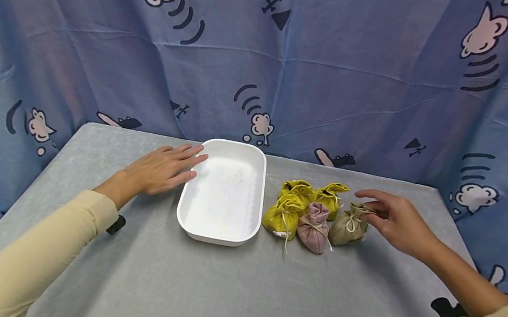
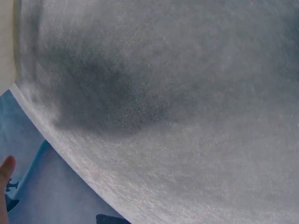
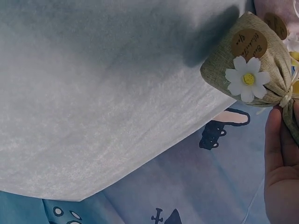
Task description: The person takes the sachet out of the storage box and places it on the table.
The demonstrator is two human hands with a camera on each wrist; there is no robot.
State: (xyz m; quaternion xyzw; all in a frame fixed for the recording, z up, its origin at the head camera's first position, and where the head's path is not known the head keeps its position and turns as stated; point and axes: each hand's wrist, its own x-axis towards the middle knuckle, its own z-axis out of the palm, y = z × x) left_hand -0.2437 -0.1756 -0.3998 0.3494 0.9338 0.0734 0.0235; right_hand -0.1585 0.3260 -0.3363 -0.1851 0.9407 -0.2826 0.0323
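Observation:
A white tray (image 1: 224,190) lies empty in the middle of the grey table (image 1: 234,292). My left hand (image 1: 161,169) rests flat on the table, its straight fingertips touching the tray's left rim. Right of the tray sits a cluster of small drawstring pouches: three yellow ones (image 1: 284,215), a pink one (image 1: 315,228) and a khaki one (image 1: 347,230). My right hand (image 1: 386,214) pinches the gathered top of the khaki pouch, which still sits on the table. In the right wrist view the khaki pouch (image 3: 250,70) shows a daisy and a round label, with my right hand (image 3: 280,158) by its tied neck.
A blue patterned curtain (image 1: 295,77) hangs behind and around the table. The left wrist view shows only the grey table (image 2: 163,93), its edge and one fingertip (image 2: 5,170). Bare tabletop stretches in front of the tray and pouches.

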